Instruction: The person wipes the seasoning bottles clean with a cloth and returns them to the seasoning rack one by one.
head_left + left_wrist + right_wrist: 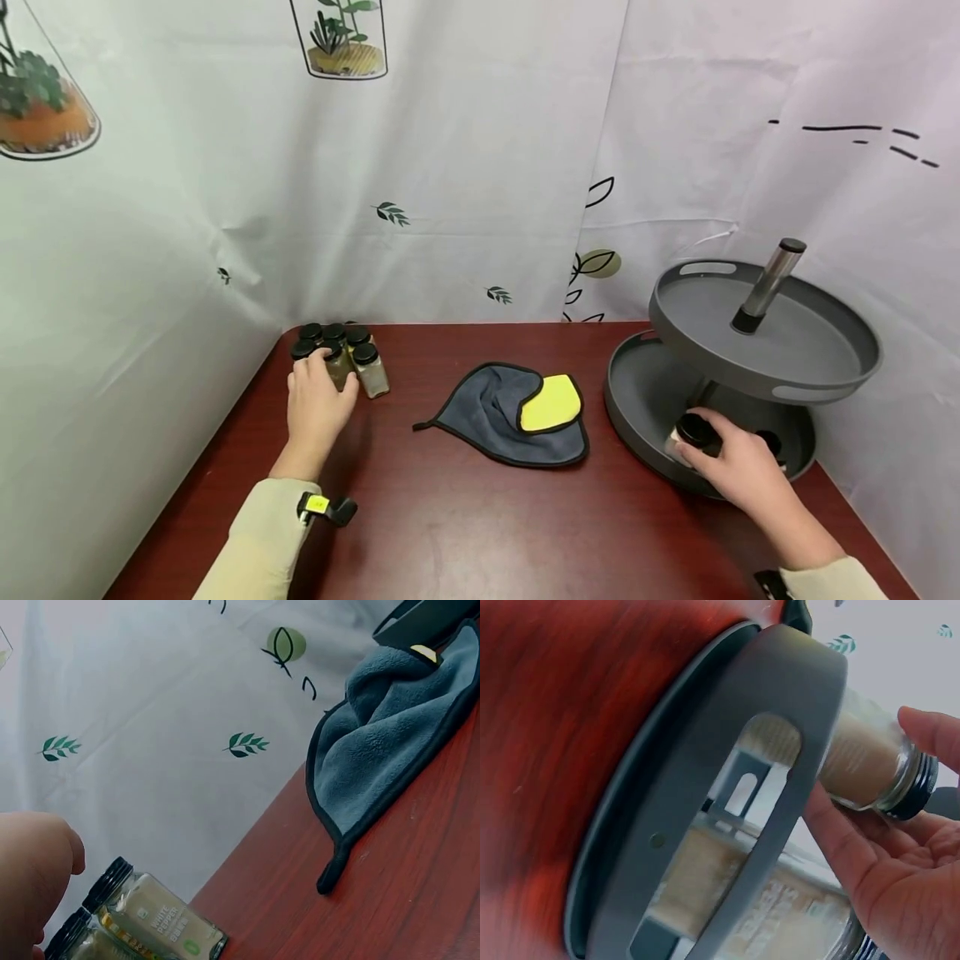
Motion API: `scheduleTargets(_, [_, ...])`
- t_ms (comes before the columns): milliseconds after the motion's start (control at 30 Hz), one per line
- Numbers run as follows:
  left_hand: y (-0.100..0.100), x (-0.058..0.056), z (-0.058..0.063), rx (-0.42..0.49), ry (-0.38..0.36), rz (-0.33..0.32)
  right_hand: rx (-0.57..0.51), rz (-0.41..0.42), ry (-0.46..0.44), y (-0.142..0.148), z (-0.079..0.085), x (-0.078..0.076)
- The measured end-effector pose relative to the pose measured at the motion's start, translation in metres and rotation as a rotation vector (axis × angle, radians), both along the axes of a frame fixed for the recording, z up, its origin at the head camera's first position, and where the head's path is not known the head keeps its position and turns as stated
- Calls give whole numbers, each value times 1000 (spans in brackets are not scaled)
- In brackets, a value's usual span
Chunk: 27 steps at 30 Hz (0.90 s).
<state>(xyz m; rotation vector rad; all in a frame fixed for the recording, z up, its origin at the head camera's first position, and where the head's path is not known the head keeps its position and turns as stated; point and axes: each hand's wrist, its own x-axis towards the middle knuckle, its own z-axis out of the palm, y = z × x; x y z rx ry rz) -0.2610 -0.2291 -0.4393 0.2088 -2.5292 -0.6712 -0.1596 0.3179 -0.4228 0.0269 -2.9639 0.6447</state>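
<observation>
Head: left hand [318, 400] is sitting at jar cluster [372, 373], far left, can't tell if grasping; right hand [742, 467] is gripping jar [694, 430] at lower tray [645, 383], right. Left wrist: cloth [390, 742] is lying right. Right wrist: second jar [772, 915] is sitting alongside.

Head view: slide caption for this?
Right hand grips a black-lidded jar at the lower gray tray; left hand is at clustered jars, cloth between.

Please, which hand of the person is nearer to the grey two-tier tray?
Right. The right hand is at the lower tier of the two-tier tray, holding a black-lidded spice jar; the left hand is across the table, beside the grouped spice jars.
</observation>
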Motion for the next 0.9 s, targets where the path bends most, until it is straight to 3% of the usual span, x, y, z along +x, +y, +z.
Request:
scheduleTargets(100, [0, -8, -1, -26, -18, -4, 1, 14, 9, 4, 0, 3])
scheduleTargets(367, [7, -29, -12, -209, -5, -61, -21, 75, -33, 25, 2, 12])
scheduleTargets(633, [4, -40, -21, -243, 51, -65, -13, 77, 6, 25, 8, 19])
scheduleTargets(733, [8, -36, -21, -251, 64, -88, 54, 29, 145, 4, 14, 25])
scheduleTargets(800, [14, -31, -20, -250, 84, -118, 95, 10, 305, -14, 16, 27])
scheduleTargets(900, [30, -21, -22, -229, 120, -184, 125, 51, 467, -48, 19, 24])
